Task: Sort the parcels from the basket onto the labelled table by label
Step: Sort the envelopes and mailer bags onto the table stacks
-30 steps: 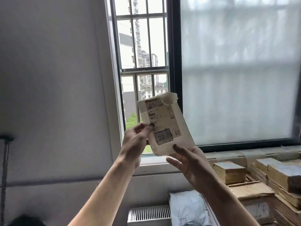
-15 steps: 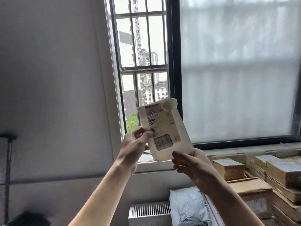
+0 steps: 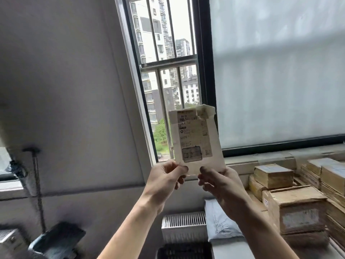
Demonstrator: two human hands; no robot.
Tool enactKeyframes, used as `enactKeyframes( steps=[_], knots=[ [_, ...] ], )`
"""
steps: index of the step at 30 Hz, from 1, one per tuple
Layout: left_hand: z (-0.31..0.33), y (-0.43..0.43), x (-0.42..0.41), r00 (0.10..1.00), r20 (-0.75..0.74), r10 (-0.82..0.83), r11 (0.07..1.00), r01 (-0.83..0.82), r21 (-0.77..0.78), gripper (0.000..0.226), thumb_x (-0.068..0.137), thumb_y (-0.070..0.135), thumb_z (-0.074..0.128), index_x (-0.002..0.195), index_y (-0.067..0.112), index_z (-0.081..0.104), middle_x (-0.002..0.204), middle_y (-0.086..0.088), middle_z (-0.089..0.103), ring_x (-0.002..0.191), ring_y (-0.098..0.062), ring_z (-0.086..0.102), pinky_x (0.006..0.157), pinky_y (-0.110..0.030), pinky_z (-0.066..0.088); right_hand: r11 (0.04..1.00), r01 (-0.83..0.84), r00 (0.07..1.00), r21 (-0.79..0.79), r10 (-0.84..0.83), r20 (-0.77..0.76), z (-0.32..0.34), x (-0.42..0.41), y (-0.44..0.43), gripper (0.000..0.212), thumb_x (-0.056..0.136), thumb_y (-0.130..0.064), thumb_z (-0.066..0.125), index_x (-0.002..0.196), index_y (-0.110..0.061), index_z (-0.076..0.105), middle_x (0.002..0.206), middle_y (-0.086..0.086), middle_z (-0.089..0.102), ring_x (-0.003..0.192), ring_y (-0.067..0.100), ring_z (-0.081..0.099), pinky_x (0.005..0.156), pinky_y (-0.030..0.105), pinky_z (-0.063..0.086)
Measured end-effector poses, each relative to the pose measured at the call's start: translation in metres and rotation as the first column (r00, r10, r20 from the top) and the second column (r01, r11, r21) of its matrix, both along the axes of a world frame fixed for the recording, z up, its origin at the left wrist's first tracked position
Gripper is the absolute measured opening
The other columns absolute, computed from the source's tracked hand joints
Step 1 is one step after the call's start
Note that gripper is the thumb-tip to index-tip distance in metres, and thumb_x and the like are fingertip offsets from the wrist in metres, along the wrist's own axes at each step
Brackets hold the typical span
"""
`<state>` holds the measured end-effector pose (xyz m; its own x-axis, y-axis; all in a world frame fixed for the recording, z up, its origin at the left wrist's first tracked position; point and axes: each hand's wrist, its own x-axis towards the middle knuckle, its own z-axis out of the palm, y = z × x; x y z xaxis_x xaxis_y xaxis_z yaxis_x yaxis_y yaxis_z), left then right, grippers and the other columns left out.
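The left hand [image 3: 164, 177] has slid down beside the right hand [image 3: 219, 181]; both pinch the parcel [image 3: 196, 139] by its bottom edge, apparently to read its label.

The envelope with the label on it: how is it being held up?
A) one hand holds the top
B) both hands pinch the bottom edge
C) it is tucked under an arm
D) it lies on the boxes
B: the left hand and the right hand each pinch the bottom edge of the envelope, which stands upright in the air in front of the window.
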<state>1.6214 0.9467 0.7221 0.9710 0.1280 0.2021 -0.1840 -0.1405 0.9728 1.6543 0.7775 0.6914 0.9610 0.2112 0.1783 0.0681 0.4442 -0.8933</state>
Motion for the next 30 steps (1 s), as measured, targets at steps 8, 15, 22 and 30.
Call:
enactKeyframes(
  steps=[8, 15, 22, 30],
  knots=[
    [-0.003, -0.009, -0.03, 1.0, 0.001, -0.023, 0.999, 0.023, -0.022, 0.016, 0.099, 0.004, 0.063, 0.085, 0.006, 0.072, 0.068, -0.002, 0.06, 0.061, -0.01, 0.051, 0.056, -0.021, 0.041, 0.991, 0.079, 0.996, -0.111, -0.073, 0.051, 0.004, -0.03, -0.002, 0.012, 0.092, 0.003, 0.064, 0.086, 0.003, 0.074, 0.073, 0.016, 0.068, 0.064, 0.022, 0.062, 0.056, 0.03, 0.043],
    [-0.003, -0.01, -0.071, 0.994, 0.095, -0.05, 0.996, 0.057, -0.073, 0.019, 0.101, 0.006, 0.061, 0.084, 0.007, 0.068, 0.063, 0.005, 0.056, 0.059, -0.007, 0.046, 0.057, -0.017, 0.04, 0.974, 0.207, 0.974, -0.092, -0.197, 0.107, 0.014, -0.082, 0.008, 0.014, 0.091, 0.005, 0.066, 0.079, 0.001, 0.074, 0.068, 0.016, 0.068, 0.061, 0.025, 0.062, 0.058, 0.034, 0.047],
    [-0.016, -0.012, -0.118, 0.987, 0.144, -0.069, 0.994, 0.08, -0.076, 0.022, 0.104, 0.01, 0.057, 0.083, 0.01, 0.064, 0.057, 0.016, 0.057, 0.055, 0.001, 0.048, 0.059, -0.014, 0.041, 0.953, 0.276, 0.959, -0.122, -0.265, 0.1, 0.006, -0.137, 0.015, 0.016, 0.091, 0.004, 0.068, 0.077, -0.001, 0.074, 0.067, 0.013, 0.069, 0.06, 0.023, 0.062, 0.058, 0.032, 0.051],
    [-0.045, -0.033, -0.145, 0.985, 0.149, -0.089, 0.988, 0.106, -0.109, 0.016, 0.101, 0.008, 0.063, 0.086, 0.004, 0.066, 0.06, 0.009, 0.055, 0.055, -0.004, 0.047, 0.055, -0.017, 0.04, 0.913, 0.382, 0.924, -0.144, -0.38, 0.042, -0.007, -0.182, -0.006, 0.012, 0.089, 0.006, 0.067, 0.08, 0.001, 0.072, 0.064, 0.011, 0.066, 0.058, 0.022, 0.06, 0.056, 0.031, 0.05]
  ],
)
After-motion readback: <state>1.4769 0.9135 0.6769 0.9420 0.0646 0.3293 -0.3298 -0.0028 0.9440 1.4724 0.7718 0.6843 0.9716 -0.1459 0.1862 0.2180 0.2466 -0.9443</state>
